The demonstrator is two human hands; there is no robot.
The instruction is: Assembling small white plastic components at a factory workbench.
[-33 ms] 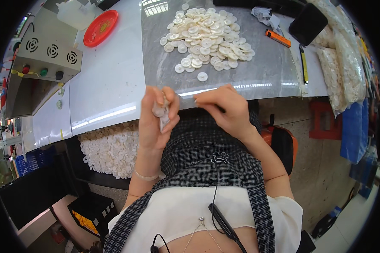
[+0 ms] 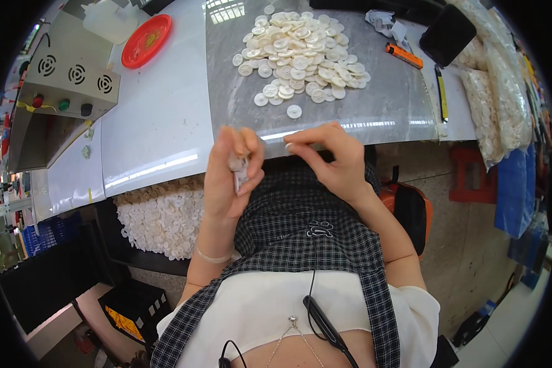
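Observation:
My left hand (image 2: pixel 219 178) is raised in front of the table edge, its fingers curled round a crumpled whitish wad (image 2: pixel 240 174), paper or thin film. What lies at its fingertips is blurred. To its right, my right hand (image 2: pixel 340 161) pinches a small white piece (image 2: pixel 289 146) between thumb and forefinger; only its edge shows. The two hands are apart. Beyond them a heap of round, flat white discs (image 2: pixel 300 52) with raised patterns covers part of the grey tabletop (image 2: pixel 233 92). One single disc (image 2: pixel 294 111) lies at the heap's near side.
A red plate (image 2: pixel 132 56) and a metal box with knobs (image 2: pixel 73 92) stand on the left. Orange-wrapped tube (image 2: pixel 405 55), yellow cutter (image 2: pixel 441 95), black stand (image 2: pixel 448 35) and filled clear bags (image 2: pixel 481 110) are right. Below the table, a black tray holds many small white pieces (image 2: pixel 159 221).
My left hand has shifted slightly to the right with the wad. The right fingertips have turned a little, and the white piece between them shows more.

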